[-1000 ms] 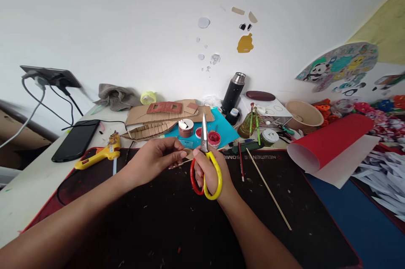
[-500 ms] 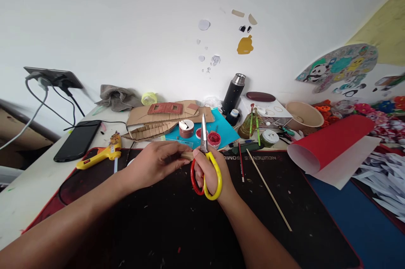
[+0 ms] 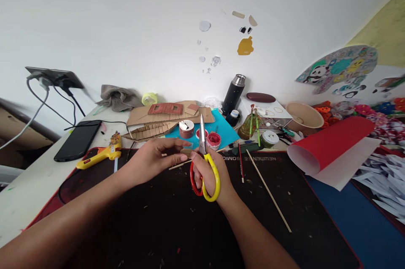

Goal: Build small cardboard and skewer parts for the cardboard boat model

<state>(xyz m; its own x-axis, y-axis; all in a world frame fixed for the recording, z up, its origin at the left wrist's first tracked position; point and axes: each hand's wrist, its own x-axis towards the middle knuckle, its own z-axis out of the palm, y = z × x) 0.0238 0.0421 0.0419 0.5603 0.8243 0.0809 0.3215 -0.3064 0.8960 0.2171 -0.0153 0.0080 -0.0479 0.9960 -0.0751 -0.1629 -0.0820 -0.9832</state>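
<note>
Scissors (image 3: 211, 177) with one red and one yellow handle loop hang on my right hand (image 3: 210, 172), their closed blades pointing up and away. The thumb and fingers of my right hand also pinch a small brown piece (image 3: 186, 151), which looks like cardboard. Just left of it is my left hand (image 3: 158, 159), its thumb and fingers apart on either side of the piece's left end. Whether the left fingers touch it is unclear. A thin stick (image 3: 177, 166) lies on the black mat (image 3: 152, 226) beneath the hands.
A yellow glue gun (image 3: 101, 157) and a black phone (image 3: 78, 140) lie at left. Behind the hands are cardboard pieces (image 3: 202, 113), paint jars (image 3: 214, 140) and a black flask (image 3: 233, 93). A red pencil (image 3: 241, 163), a long stick (image 3: 268, 191) and a red paper roll (image 3: 332, 144) are at right.
My left fingers have spread apart from their hold on the small piece, which stays in my right fingers. The scissors have shifted slightly left, and the thin stick beneath now shows more.
</note>
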